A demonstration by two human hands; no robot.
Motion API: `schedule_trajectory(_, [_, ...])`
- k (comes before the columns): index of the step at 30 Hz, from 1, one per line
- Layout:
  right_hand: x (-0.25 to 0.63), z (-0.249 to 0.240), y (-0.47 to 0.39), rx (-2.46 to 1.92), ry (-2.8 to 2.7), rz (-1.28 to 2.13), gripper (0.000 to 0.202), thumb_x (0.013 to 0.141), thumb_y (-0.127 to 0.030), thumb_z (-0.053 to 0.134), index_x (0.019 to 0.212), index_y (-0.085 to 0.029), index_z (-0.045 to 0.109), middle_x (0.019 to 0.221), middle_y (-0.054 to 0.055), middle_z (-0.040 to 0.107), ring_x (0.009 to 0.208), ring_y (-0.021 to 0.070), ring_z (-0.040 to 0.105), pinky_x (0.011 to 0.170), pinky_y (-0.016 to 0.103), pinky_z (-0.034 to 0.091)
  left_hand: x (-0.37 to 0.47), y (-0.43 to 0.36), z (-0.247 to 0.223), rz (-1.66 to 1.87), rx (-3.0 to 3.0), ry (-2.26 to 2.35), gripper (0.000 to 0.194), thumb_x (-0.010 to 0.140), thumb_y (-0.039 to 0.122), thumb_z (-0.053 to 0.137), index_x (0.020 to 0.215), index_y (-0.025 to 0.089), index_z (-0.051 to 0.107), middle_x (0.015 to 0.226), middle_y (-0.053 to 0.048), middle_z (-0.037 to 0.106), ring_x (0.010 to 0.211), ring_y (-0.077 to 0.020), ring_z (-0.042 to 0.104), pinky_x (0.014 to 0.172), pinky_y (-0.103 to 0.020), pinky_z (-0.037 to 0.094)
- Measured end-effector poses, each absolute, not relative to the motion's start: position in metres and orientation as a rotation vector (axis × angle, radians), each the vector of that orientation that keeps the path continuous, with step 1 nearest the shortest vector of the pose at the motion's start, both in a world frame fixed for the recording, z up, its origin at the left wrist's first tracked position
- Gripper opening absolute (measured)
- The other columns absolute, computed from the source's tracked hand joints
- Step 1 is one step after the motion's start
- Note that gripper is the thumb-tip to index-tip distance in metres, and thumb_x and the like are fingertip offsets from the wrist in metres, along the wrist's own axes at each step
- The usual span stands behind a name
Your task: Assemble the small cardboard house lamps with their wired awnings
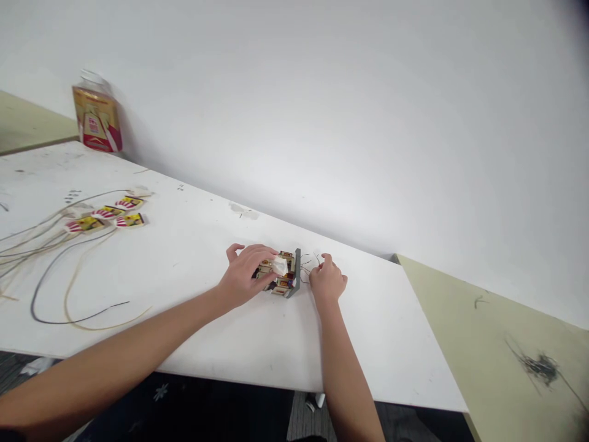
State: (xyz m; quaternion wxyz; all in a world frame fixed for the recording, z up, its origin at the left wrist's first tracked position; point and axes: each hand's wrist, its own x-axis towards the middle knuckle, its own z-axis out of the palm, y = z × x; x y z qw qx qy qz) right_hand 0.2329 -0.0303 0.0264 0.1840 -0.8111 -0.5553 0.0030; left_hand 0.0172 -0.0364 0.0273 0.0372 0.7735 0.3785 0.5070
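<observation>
Near the middle of the white table lies a small model (pixel 286 283) with several patterned pieces, apparently on its side. A dark grey plate (pixel 297 273) forms its right end. My left hand (pixel 246 273) is closed over the model from the left, thumb and fingers on either side of a whitish piece (pixel 280 266). Thin wires (pixel 305 268) stick out from the plate's right side. Beside them my right hand (pixel 328 282) is closed in a pinch at the wire ends; its fingertips are partly hidden.
Several red, white and yellow pieces (pixel 130 220) with long thin wires (pixel 69 294) lie on the left of the white table (pixel 207 344). A red and gold carton (pixel 96 120) stands against the wall at the back left. A dark wire tangle (pixel 542 368) lies on the beige surface at right.
</observation>
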Motion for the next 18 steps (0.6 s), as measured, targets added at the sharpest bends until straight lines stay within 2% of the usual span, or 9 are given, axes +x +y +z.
schedule_trajectory(3, [0.236,0.026,-0.030,-2.278,-1.545,-0.067,0.043,0.076,-0.009,0.044,0.117,-0.016,0.053,0.093,0.018,0.065,0.099,0.0336,0.055,0.083,0.048,0.030,0.018,-0.036,0.027,1.534,2.385,1.190,0.015,0.084,0.030,0.059,0.096,0.023,0.053,0.102,-0.003,0.070,0.094,-0.0200,0.064,0.090,-0.041,0.024])
schedule_trajectory(5, [0.236,0.028,-0.031,-2.165,-1.514,-0.110,0.040,0.080,-0.014,0.043,0.119,-0.015,0.051,0.103,0.020,0.062,0.107,0.0350,0.051,0.086,0.050,0.029,0.018,-0.036,0.026,1.509,2.392,1.217,0.015,0.085,0.031,0.058,0.096,0.022,0.054,0.102,-0.003,0.070,0.094,-0.0203,0.064,0.092,-0.041,0.023])
schedule_trajectory(8, [0.229,0.033,-0.036,-1.789,-1.530,-0.192,0.030,0.088,-0.027,0.041,0.112,-0.018,0.054,0.116,0.016,0.058,0.114,0.0304,0.047,0.094,0.048,0.028,0.019,-0.035,0.026,1.509,2.390,1.249,0.016,0.084,0.032,0.058,0.096,0.022,0.054,0.101,-0.002,0.070,0.094,-0.0206,0.064,0.093,-0.041,0.022])
schedule_trajectory(12, [0.210,0.041,-0.048,-1.340,-1.729,-0.040,0.020,0.087,-0.035,0.047,0.097,-0.023,0.059,0.104,0.009,0.063,0.104,0.0247,0.054,0.095,0.043,0.031,0.023,-0.035,0.026,1.535,2.375,1.269,0.015,0.083,0.030,0.060,0.095,0.023,0.055,0.099,-0.002,0.071,0.093,-0.0201,0.064,0.092,-0.041,0.022])
schedule_trajectory(15, [0.198,0.042,-0.055,-1.268,-1.847,0.043,0.019,0.082,-0.040,0.055,0.092,-0.025,0.061,0.096,0.006,0.065,0.095,0.0247,0.057,0.090,0.043,0.032,0.026,-0.035,0.026,1.569,2.374,1.253,0.011,0.082,0.026,0.059,0.092,0.023,0.057,0.096,0.000,0.071,0.090,-0.0189,0.065,0.091,-0.040,0.023])
schedule_trajectory(18, [0.193,0.039,-0.056,-1.283,-1.864,0.003,0.015,0.084,-0.038,0.056,0.087,-0.025,0.062,0.082,0.002,0.066,0.086,0.0217,0.058,0.087,0.041,0.031,0.026,-0.035,0.028,1.585,2.408,1.223,0.009,0.083,0.026,0.059,0.091,0.023,0.057,0.095,0.000,0.072,0.089,-0.0188,0.065,0.090,-0.040,0.022])
